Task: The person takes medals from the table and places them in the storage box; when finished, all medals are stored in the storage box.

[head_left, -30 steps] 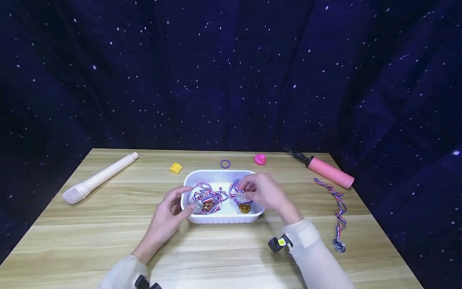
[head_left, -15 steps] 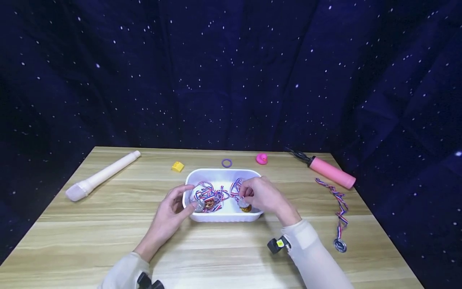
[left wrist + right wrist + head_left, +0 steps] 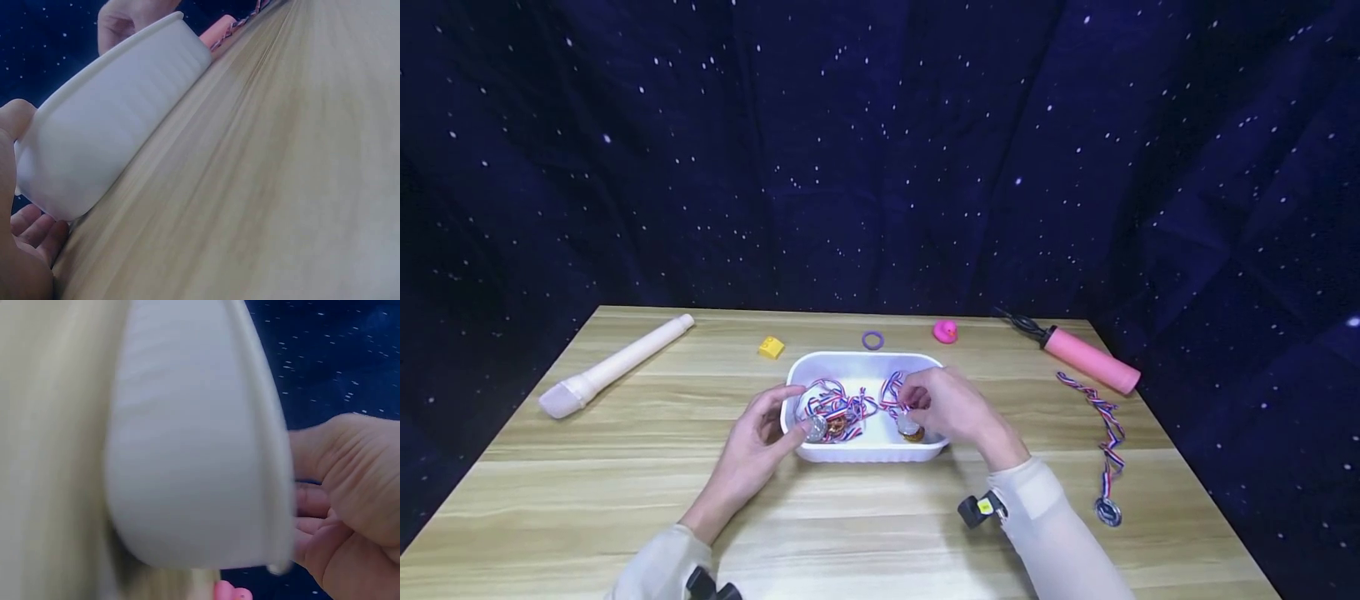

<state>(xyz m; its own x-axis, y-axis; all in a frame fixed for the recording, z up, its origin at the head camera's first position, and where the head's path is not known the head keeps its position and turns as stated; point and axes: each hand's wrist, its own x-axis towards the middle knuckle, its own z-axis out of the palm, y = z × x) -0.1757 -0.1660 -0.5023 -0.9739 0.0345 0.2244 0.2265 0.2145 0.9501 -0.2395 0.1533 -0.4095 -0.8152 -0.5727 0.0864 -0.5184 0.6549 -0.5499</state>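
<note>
A white plastic basin (image 3: pixel 880 452) holds medals on red, white and blue striped ribbons. At its left end my left hand (image 3: pixel 752 442) grips the wall. The left wrist view has its thumb over the rim and fingers (image 3: pixel 39 234) low against the outside. A silver medal (image 3: pixel 816 428) lies by that thumb, beside a gold one (image 3: pixel 836 427). My right hand (image 3: pixel 955 408) reaches in over the right end. Its curled fingers and thumb pinch the edge of another silver medal (image 3: pixel 907 423), partly over a gold medal (image 3: pixel 914 435). In the right wrist view the basin hides the fingertips.
On the wooden table (image 3: pixel 850 525) lie a pale microphone-shaped tube (image 3: pixel 625 362), a yellow block (image 3: pixel 771 347), a purple ring (image 3: pixel 872 340), a pink rubber duck (image 3: pixel 945 332) and a pink hand pump (image 3: pixel 1090 358). Another silver medal (image 3: pixel 1107 512) lies at the right, its ribbon stretched out.
My right hand has lowered the silver medal slightly, so that it now covers part of the gold medal beneath. My left hand keeps its place on the basin.
</note>
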